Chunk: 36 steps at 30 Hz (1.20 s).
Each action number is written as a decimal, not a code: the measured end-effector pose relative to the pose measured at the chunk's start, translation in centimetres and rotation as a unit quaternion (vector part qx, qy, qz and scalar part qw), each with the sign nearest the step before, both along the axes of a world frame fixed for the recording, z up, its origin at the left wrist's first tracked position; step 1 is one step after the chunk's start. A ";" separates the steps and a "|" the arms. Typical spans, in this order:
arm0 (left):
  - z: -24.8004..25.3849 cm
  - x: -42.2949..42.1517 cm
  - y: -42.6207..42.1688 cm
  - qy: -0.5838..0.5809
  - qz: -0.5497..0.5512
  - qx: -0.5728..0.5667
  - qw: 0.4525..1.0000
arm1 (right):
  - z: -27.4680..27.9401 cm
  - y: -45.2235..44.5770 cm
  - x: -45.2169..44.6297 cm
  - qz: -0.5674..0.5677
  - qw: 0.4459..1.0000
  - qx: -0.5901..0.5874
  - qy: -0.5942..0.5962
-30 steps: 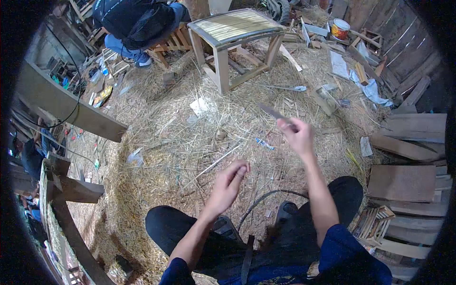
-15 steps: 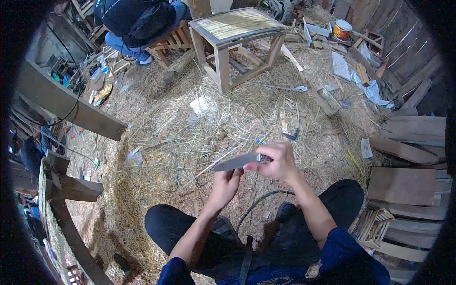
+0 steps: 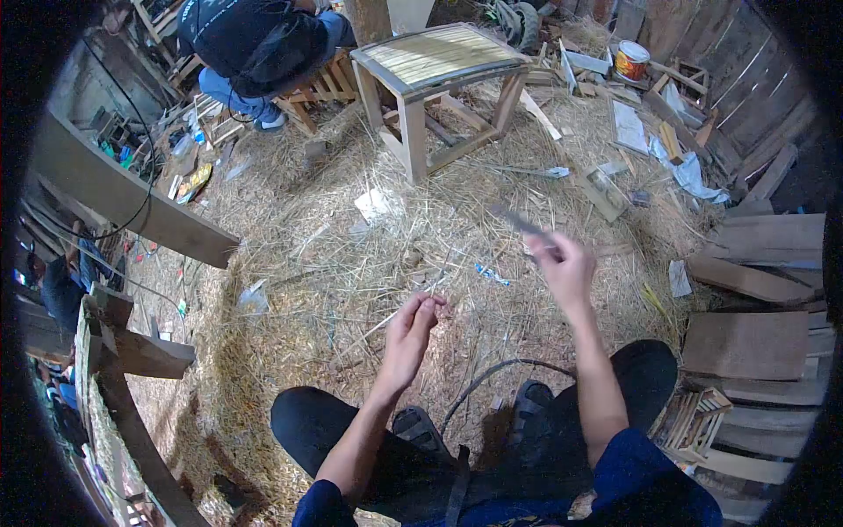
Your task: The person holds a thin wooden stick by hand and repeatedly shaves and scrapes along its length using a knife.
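A knife [image 3: 520, 221] is gripped in my right hand [image 3: 566, 268], its blade pointing up and to the left above the straw. My left hand [image 3: 411, 334] is closed in a pinch, lower and to the left, apart from the knife. Whatever sits between its fingertips is too small to name. Beneath both hands lies straw-covered ground, with a blue and white scrap [image 3: 492, 274] between them. My knees are bent on either side of a dark cable [image 3: 492, 367].
A wooden stool with a slatted top [image 3: 443, 57] stands ahead. Another person [image 3: 263, 44] is at the upper left. Wooden boards [image 3: 746, 342] lie at the right, near a small slatted crate [image 3: 694, 420]. A curved beam [image 3: 140, 206] juts in from the left.
Half a second ago the knife blade was at my left fingertips. My right hand has since swung up and right with the knife, away from my left hand, which stays closed.
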<state>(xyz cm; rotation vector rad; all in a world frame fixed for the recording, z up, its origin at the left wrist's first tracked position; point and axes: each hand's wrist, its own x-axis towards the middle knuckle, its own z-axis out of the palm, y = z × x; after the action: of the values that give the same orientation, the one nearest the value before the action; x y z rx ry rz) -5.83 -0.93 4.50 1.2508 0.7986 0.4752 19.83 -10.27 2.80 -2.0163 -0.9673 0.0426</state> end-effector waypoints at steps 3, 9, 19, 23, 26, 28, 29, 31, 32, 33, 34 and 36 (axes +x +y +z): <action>0.0 0.7 -0.2 -0.019 0.014 -0.023 0.999 | 1.2 1.5 -4.5 0.099 0.993 0.049 -0.032; -1.4 1.1 -0.7 -0.014 0.004 0.118 0.993 | 1.3 2.7 -7.0 0.211 0.968 0.099 -0.097; -1.7 1.0 -1.8 -0.006 -0.045 0.076 0.996 | 0.2 1.6 -6.7 0.314 0.940 0.081 -0.102; -1.8 0.7 -1.3 0.018 -0.095 0.074 0.993 | -0.2 1.7 -4.9 0.257 0.954 0.077 -0.131; 0.7 0.4 -2.4 -0.014 -0.173 0.005 0.985 | -1.8 1.2 1.5 -0.019 0.994 0.020 0.108; -0.2 0.7 -2.6 -0.024 -0.124 -0.021 0.992 | -1.3 0.2 3.6 -0.082 0.992 -0.013 0.095; -0.7 0.9 -2.5 -0.032 -0.093 -0.033 0.995 | -2.2 0.1 3.9 -0.077 0.992 0.012 0.104; -1.4 0.9 -1.2 -0.034 -0.058 0.019 0.998 | -1.7 0.3 2.2 -0.028 0.996 0.020 0.080; -1.5 1.2 -0.8 -0.049 -0.040 0.035 0.997 | -0.8 0.7 0.1 0.013 0.999 0.004 0.046; -1.5 1.5 -0.4 -0.063 -0.023 0.052 0.996 | 0.1 1.1 -1.9 0.052 0.998 -0.012 0.013; -1.3 1.6 -0.2 -0.058 -0.009 0.052 0.997 | 0.5 1.3 -3.2 0.077 0.996 -0.010 0.048; -1.7 1.8 -0.1 -0.057 0.007 0.076 0.995 | 0.2 2.2 -5.2 0.131 0.986 0.060 0.088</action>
<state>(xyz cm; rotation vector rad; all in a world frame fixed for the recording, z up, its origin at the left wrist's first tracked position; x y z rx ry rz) -4.04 -1.06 2.82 1.3472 0.6848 0.6231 14.59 -8.11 3.03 -1.7343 -1.0876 0.2951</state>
